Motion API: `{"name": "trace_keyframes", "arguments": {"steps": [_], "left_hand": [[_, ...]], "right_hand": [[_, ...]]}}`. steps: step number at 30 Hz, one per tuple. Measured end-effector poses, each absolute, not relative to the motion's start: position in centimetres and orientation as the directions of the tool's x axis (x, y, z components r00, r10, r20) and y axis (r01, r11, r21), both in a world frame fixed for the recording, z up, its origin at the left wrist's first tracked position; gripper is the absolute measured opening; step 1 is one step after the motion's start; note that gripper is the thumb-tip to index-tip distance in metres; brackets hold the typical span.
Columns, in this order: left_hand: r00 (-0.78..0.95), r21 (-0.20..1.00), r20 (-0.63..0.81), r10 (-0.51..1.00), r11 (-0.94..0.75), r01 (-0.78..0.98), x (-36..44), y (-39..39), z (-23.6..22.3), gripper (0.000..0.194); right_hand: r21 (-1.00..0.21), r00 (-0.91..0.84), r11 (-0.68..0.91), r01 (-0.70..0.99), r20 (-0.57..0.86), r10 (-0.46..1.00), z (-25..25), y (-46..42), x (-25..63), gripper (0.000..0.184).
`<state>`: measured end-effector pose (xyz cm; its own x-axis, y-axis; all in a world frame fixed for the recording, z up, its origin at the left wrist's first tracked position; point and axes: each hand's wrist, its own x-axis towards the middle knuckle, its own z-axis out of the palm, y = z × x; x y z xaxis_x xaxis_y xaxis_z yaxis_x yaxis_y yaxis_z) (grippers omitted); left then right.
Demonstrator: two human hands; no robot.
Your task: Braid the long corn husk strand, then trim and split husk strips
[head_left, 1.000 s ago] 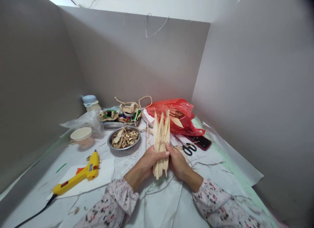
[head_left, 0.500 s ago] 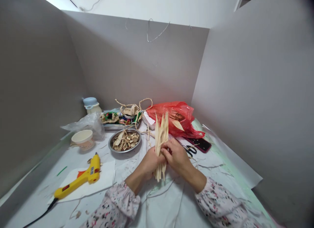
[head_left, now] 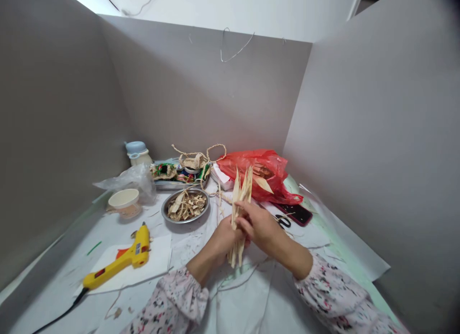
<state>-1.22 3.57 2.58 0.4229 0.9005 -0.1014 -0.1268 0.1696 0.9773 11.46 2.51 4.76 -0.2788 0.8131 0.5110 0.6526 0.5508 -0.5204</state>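
I hold an upright bundle of pale dried husk strips (head_left: pixel 243 192) over the white table covering. My left hand (head_left: pixel 222 237) is wrapped round the lower part of the bundle. My right hand (head_left: pixel 259 225) crosses in front of the strips, its fingers closed on them at mid height. The pointed tips stand above both hands and the cut ends hang below them.
A yellow glue gun (head_left: pixel 124 259) lies on white paper at the left. A metal bowl of husk scraps (head_left: pixel 185 207), a cream cup (head_left: pixel 124 201), a tray of craft bits (head_left: pixel 178 173), a red plastic bag (head_left: pixel 264 175), scissors (head_left: pixel 284 221) and a phone (head_left: pixel 297 213) lie behind. Grey partitions enclose three sides.
My right hand has moved from the bundle's right side across its front and higher up. The strips have closed together into a narrower bundle.
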Motion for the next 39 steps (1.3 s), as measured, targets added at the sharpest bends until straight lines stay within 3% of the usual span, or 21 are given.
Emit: {"name": "trace_keyframes", "arguments": {"steps": [3, 6, 8, 12, 15, 18, 20, 22, 24, 25, 28, 31, 36, 39], "left_hand": [[0.418, 0.966, -0.127, 0.900, 0.207, -0.153, -1.2, 3.4, 2.6, 0.015], [0.432, 0.936, -0.208, 0.877, 0.307, -0.172, -1.3, 3.4, 2.3, 0.021], [0.438, 0.918, -0.231, 0.869, 0.344, -0.197, -1.4, 3.6, 2.2, 0.024], [0.445, 0.886, -0.241, 0.863, 0.382, -0.261, -1.5, 3.9, 1.9, 0.030], [0.427, 0.879, -0.237, 0.872, 0.380, -0.287, -1.4, 4.0, 1.7, 0.026], [0.385, 0.883, -0.205, 0.900, 0.340, -0.325, -1.4, 4.2, 1.5, 0.026], [0.352, 0.863, -0.223, 0.909, 0.352, -0.362, -1.5, 4.4, 1.5, 0.028], [0.326, 0.829, -0.250, 0.912, 0.376, -0.415, -1.7, 4.7, 1.7, 0.028], [0.304, 0.800, -0.262, 0.916, 0.382, -0.463, -1.8, 4.9, 2.0, 0.028], [0.290, 0.794, -0.257, 0.922, 0.373, -0.480, -1.9, 4.9, 2.1, 0.028], [0.287, 0.801, -0.237, 0.928, 0.354, -0.483, -2.0, 4.9, 2.2, 0.034], [0.315, 0.807, -0.229, 0.921, 0.361, -0.467, -1.9, 4.9, 2.1, 0.039], [0.271, 0.809, -0.187, 0.944, 0.304, -0.503, -1.9, 5.2, 2.0, 0.045], [0.261, 0.798, -0.166, 0.951, 0.285, -0.532, -1.9, 5.2, 2.1, 0.044]], "right_hand": [[-0.460, -0.292, 0.546, 0.700, 0.514, 0.807, 4.7, 3.4, 12.1, 0.017], [-0.516, -0.065, 0.493, 0.701, 0.641, 0.765, 7.4, 4.6, 13.2, 0.015], [-0.565, 0.048, 0.516, 0.644, 0.703, 0.710, 10.4, 5.6, 13.1, 0.016], [-0.599, 0.078, 0.641, 0.480, 0.757, 0.649, 15.1, 8.5, 9.6, 0.022], [-0.549, -0.021, 0.689, 0.474, 0.774, 0.632, 15.0, 10.8, 5.5, 0.027], [-0.440, -0.371, 0.731, 0.522, 0.654, 0.659, 13.3, 12.3, 3.1, 0.030], [-0.414, -0.344, 0.712, 0.568, 0.666, 0.662, 12.5, 12.3, 3.5, 0.039], [-0.482, -0.204, 0.633, 0.606, 0.674, 0.710, 12.2, 11.7, 5.3, 0.030], [-0.562, -0.045, 0.548, 0.619, 0.671, 0.740, 12.1, 10.4, 7.6, 0.036], [-0.577, -0.016, 0.556, 0.598, 0.685, 0.728, 12.0, 9.7, 8.7, 0.029], [-0.640, 0.037, 0.574, 0.511, 0.683, 0.729, 10.9, 7.4, 11.2, 0.053], [-0.767, 0.127, 0.464, 0.444, 0.566, 0.814, 9.7, 6.2, 12.3, 0.042], [-0.796, 0.081, 0.458, 0.396, 0.527, 0.846, 7.7, 5.5, 12.5, 0.064], [-0.803, 0.035, 0.384, 0.456, 0.447, 0.894, 5.6, 4.3, 12.4, 0.055]]}}
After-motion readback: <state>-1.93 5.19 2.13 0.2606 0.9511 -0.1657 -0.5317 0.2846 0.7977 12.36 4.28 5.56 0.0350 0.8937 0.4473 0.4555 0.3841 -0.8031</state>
